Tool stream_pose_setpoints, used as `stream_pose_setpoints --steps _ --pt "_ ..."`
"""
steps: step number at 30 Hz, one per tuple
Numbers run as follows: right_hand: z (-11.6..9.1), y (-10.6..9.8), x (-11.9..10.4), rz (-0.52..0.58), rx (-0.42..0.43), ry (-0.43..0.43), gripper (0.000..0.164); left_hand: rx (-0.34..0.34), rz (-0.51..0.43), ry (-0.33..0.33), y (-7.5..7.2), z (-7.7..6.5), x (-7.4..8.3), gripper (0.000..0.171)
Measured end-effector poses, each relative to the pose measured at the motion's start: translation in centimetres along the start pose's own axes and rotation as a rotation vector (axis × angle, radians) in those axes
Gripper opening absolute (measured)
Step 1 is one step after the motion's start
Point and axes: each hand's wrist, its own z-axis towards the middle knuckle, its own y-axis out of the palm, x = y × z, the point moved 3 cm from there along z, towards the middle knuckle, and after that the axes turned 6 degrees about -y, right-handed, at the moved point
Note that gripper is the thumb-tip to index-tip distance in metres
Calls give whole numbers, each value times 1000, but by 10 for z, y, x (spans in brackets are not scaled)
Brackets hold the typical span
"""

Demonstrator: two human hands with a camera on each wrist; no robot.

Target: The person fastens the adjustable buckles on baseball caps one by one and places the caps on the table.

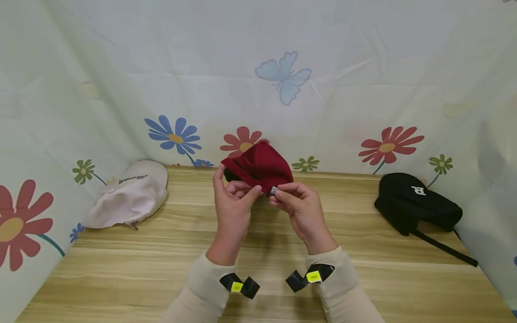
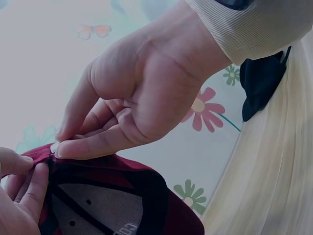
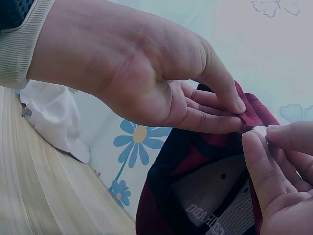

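Observation:
A dark red baseball cap (image 1: 268, 163) is held up over the table between both hands. The left hand (image 1: 233, 208) pinches the red fabric at the cap's back edge between thumb and fingers. A small silver clasp (image 1: 273, 190) sits at that edge, pinched between thumb and index finger of the right hand (image 1: 304, 208). Both wrist views show the fingertips of the two hands close beside each other there. The cap's inside faces the wrists, with a grey lining panel (image 2: 100, 205), lettering and black seam tape. Fingers partly hide the clasp.
A pale pink cap (image 1: 135, 197) lies at the left of the wooden table (image 1: 169, 251). At the right lies a black cap (image 1: 408, 199) with a white letter, its strap (image 1: 444, 247) trailing forward. A flowered curtain (image 1: 343, 112) stands behind.

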Motion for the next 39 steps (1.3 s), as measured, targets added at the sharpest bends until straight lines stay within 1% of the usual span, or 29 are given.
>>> stream_pose_setpoints --steps 5,17,22,26,32,39 --pt "0 0 0 -6 -1 0 13 0 -1 -6 2 -2 -1 85" --pt "-1 1 0 0 -3 -6 14 -3 5 19 4 -4 -1 83" --pt "-2 1 1 2 -13 -11 16 6 -3 26 4 -5 -2 83" --pt "-2 1 1 0 -8 -8 16 21 11 16 5 -6 -3 83" --pt "-1 1 2 -2 10 -12 14 24 -21 1 5 -7 -4 84" --pt "-1 0 3 0 19 -25 15 11 -54 -10 6 -6 -5 84"
